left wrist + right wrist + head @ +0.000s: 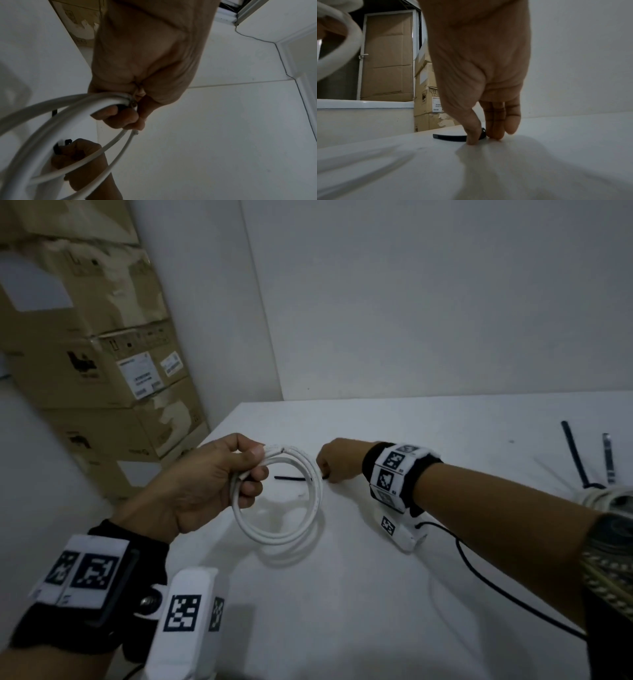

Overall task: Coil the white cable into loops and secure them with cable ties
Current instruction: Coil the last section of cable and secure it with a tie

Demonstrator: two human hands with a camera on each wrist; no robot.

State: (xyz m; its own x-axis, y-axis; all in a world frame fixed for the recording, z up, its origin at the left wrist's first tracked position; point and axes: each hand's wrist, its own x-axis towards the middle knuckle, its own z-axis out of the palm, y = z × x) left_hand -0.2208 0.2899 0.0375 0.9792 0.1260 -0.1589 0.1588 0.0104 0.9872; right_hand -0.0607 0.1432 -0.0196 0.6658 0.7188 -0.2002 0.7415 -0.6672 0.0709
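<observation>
My left hand (236, 470) grips the white cable (291, 529), wound into a few loops, at its upper left and holds it just above the white table (342, 594). In the left wrist view the fingers (123, 119) curl round the bundled loops (51, 121), and a cut cable end (135, 132) pokes out below them. Behind the coil, my right hand (334, 462) reaches down to the table and pinches one end of a black cable tie (291, 478). The right wrist view shows thumb and fingertips (494, 134) closed on the black cable tie (450, 137), which lies flat.
Two more dark ties (575, 453) lie at the table's far right, beside another coiled bundle (603, 498). A black wire (507, 594) trails across the right of the table. Stacked cardboard boxes (96, 354) stand off the left edge, a white wall behind.
</observation>
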